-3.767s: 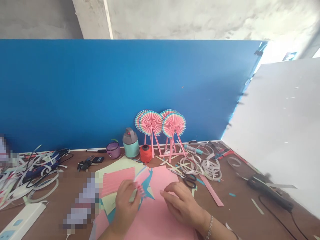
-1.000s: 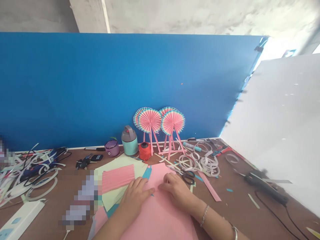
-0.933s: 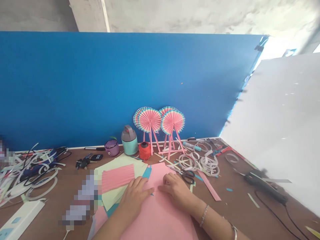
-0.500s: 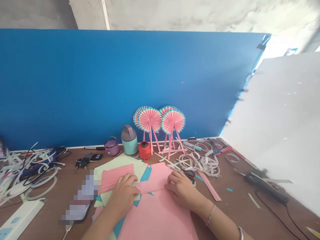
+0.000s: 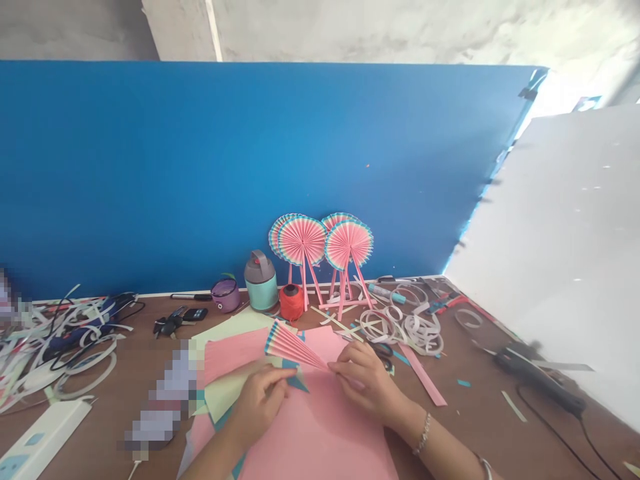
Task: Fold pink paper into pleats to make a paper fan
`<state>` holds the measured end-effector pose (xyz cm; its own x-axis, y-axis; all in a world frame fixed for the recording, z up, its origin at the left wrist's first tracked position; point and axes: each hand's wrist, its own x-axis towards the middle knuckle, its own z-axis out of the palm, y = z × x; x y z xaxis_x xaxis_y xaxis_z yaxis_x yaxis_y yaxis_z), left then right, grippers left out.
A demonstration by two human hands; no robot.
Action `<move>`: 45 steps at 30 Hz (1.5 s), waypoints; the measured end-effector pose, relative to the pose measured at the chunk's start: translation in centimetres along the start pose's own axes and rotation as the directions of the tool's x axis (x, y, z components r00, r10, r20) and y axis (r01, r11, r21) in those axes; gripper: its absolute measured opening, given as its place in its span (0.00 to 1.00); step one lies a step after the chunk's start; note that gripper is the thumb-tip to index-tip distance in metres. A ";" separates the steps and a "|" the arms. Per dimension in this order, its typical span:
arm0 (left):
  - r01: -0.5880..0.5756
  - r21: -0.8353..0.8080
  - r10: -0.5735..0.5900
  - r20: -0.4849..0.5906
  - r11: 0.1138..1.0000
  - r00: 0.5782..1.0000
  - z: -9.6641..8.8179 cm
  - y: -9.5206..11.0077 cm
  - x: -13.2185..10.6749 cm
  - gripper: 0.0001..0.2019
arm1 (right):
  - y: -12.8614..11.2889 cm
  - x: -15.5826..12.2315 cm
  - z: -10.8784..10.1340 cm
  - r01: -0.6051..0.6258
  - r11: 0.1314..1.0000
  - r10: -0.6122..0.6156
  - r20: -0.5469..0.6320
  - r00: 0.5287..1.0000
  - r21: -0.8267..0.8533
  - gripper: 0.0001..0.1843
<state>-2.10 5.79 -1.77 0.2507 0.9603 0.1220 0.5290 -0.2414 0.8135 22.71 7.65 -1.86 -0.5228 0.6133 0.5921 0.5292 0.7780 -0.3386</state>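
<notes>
My right hand (image 5: 364, 387) pinches the narrow end of a pleated pink paper fan (image 5: 293, 345) with a blue edge, which sticks up and to the left above the sheets. My left hand (image 5: 261, 397) rests just left of it with fingers curled, its fingertips on a yellow and blue sheet near the fan's base. Both hands lie on a large pink sheet (image 5: 320, 440). A pleated pink sheet (image 5: 233, 355) lies flat beyond my left hand on pale yellow paper (image 5: 235, 328).
Finished pink fans on sticks (image 5: 323, 247) lean on the blue board, beside an orange thread spool (image 5: 291, 303), a teal jar (image 5: 261, 283) and a purple pot (image 5: 225, 296). Scissors (image 5: 381, 350) and paper rings (image 5: 405, 327) lie right. A glue gun (image 5: 537, 380) and cables lie at the edges.
The flat pink strip I was folding between both hands has been lifted; my right hand now holds it up as a pleated fan, and my left hand has shifted toward its base.
</notes>
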 end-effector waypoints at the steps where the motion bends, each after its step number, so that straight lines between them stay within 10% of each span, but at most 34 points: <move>1: 0.034 -0.073 -0.032 0.034 0.997 0.999 0.4 0.4 -0.1 0.17 | -0.4 0.1 0.0 0.021 1.000 -0.021 -0.008 1.000 -0.003 0.15; 10: 0.102 -0.150 -0.133 -0.210 0.983 0.969 2.7 0.7 -0.6 0.15 | -2.7 0.2 1.0 0.189 0.973 -0.163 0.189 0.968 -0.130 0.16; 14: -0.045 0.057 0.063 -0.364 0.997 0.929 2.3 0.1 -0.9 0.15 | -2.9 0.1 0.9 0.226 0.959 -0.203 0.145 0.968 -0.169 0.17; 17: -0.164 0.359 0.328 -0.466 0.919 0.822 1.5 -0.2 -0.7 0.13 | -3.2 -0.4 0.4 0.272 0.925 -0.307 -0.097 0.947 -0.265 0.18; 21: -0.168 0.708 0.507 -0.299 0.686 0.809 1.5 0.0 -0.5 0.20 | -3.9 -0.7 0.1 0.327 0.872 -0.419 -0.212 0.883 -0.365 0.17; 25: -0.234 0.787 0.444 -0.055 0.571 0.895 2.9 0.4 -0.5 0.25 | -3.8 0.0 0.8 0.268 0.872 -0.306 -0.030 0.951 -0.409 0.19; 32: -0.284 0.715 0.313 0.096 0.638 0.945 3.3 -0.2 -0.3 0.12 | -1.4 -0.3 2.0 0.115 0.943 -0.064 0.169 0.984 -0.313 0.13; 45: -0.388 0.655 0.424 0.112 0.648 0.899 2.7 -0.7 -0.3 0.12 | -0.3 -0.5 1.9 -0.039 0.942 0.166 0.360 0.918 -0.334 0.10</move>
<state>-0.37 5.33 -3.93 0.5406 0.7452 0.3904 0.7771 -0.6201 0.1076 21.57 7.32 -3.41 -0.6325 0.7414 0.2244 0.7424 0.6628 -0.0976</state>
